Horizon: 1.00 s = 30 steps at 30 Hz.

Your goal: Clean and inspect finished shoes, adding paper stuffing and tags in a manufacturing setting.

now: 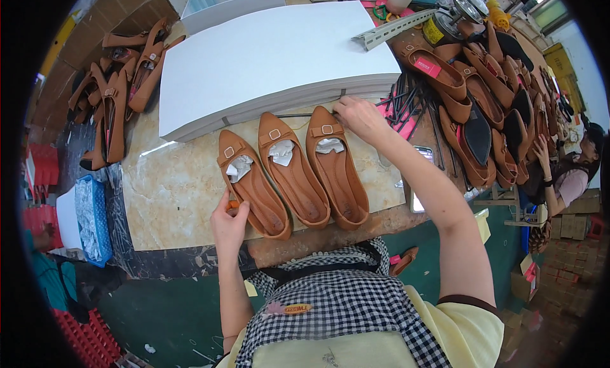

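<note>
Three brown pointed flat shoes lie side by side on the marbled board, toes pointing away: a left shoe (257,193), a middle shoe (298,177) and a right shoe (343,177). Each has a bow with a square buckle and white paper stuffed in the toe. Closed around a small orange object (233,205), my left hand (229,225) is at the outer side of the left shoe. My right hand (361,118) is closed beside the right shoe's toe, by the paper stack; anything in its fingertips is hidden. A thin dark rod (295,115) lies behind the toes.
Behind the shoes stands a thick white paper stack (273,57) with a perforated metal bar (394,30) on it. Brown shoes pile up at left (114,101) and right (483,107). Black sticks (403,104) lie near my right forearm. Another person (572,171) is at far right.
</note>
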Each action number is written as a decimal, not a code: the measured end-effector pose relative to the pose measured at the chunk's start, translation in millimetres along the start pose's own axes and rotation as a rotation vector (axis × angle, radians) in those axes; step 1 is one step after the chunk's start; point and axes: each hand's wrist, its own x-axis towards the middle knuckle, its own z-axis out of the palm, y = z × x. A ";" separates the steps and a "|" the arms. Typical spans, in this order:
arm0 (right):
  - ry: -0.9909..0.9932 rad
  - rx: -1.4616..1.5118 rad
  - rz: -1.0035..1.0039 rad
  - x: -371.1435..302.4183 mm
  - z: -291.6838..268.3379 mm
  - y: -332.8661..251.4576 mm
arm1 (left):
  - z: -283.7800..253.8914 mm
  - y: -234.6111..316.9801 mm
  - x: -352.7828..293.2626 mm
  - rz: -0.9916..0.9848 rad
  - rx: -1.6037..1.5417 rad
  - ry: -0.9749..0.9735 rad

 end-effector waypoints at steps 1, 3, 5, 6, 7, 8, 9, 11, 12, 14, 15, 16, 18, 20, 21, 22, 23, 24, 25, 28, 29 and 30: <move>-0.110 -0.090 -0.010 -5.9 -8.4 0.7 | 1.7 -1.4 1.6 0.059 -0.116 -0.097; -0.230 -0.185 0.058 -19.9 -32.9 -0.4 | 2.2 -1.1 -3.4 -0.004 0.016 -0.074; -0.297 -0.205 0.264 -42.9 -66.9 5.5 | 1.9 3.5 -14.4 -0.003 -0.830 0.059; -0.376 -0.279 0.456 -53.1 -79.2 7.3 | -0.1 6.9 -21.5 -0.238 -1.056 -0.045; -0.319 -0.310 0.489 -62.5 -88.3 6.7 | 2.9 11.1 -25.2 -0.189 -1.085 -0.097; -0.282 -0.276 0.519 -70.3 -95.3 5.3 | 4.1 16.0 -28.0 -0.265 -1.081 -0.179; -0.245 -0.252 0.508 -77.3 -101.9 1.8 | 8.4 21.0 -28.0 -0.396 -1.066 -0.278; -0.156 -0.307 0.428 -83.5 -112.1 -14.5 | 16.6 31.3 -22.9 -0.308 -1.113 -0.291; -0.195 -0.290 0.484 -83.6 -118.6 -26.6 | 21.3 36.3 -18.4 -0.218 -1.170 -0.380; -0.122 -0.201 0.459 -79.7 -138.1 -56.9 | 29.6 44.7 -10.4 -0.214 -1.108 -0.295; -0.054 -0.152 0.448 -76.8 -151.8 -73.4 | 32.7 48.3 -7.3 -0.148 -1.056 -0.280; -0.011 -0.049 0.454 -72.2 -163.6 -90.2 | 35.9 51.2 -5.1 -0.170 -1.057 -0.254; -0.036 0.205 0.612 -61.0 -181.1 -122.2 | 40.4 55.3 -3.3 -0.092 -1.080 -0.159; -0.057 0.561 0.650 -50.3 -180.2 -155.4 | 44.1 57.5 -4.3 -0.061 -0.998 -0.099; -0.091 0.634 0.601 -45.6 -173.9 -171.3 | 46.2 58.4 -5.0 0.053 -0.999 -0.144; -0.037 0.691 0.495 -41.6 -168.5 -182.7 | 47.7 59.1 -6.2 -0.009 -0.977 -0.088; -0.110 0.720 0.503 -37.5 -160.3 -193.6 | 49.3 59.7 -7.0 -0.018 -0.962 -0.087; -0.030 0.719 0.463 -34.9 -153.0 -199.6 | 50.8 60.1 -8.4 -0.016 -0.956 -0.111; -0.075 0.673 0.447 -32.1 -145.8 -204.1 | 51.6 60.2 -9.3 -0.032 -0.945 -0.086; -0.174 0.739 0.461 -25.2 -134.0 -206.8 | 52.2 57.9 -11.9 0.025 -0.912 -0.107; -0.228 0.854 0.488 -23.2 -132.7 -205.8 | 51.3 55.9 -12.1 0.044 -0.907 -0.105; -0.225 0.850 0.490 -20.6 -133.5 -205.1 | 49.9 53.3 -12.0 0.107 -0.925 -0.166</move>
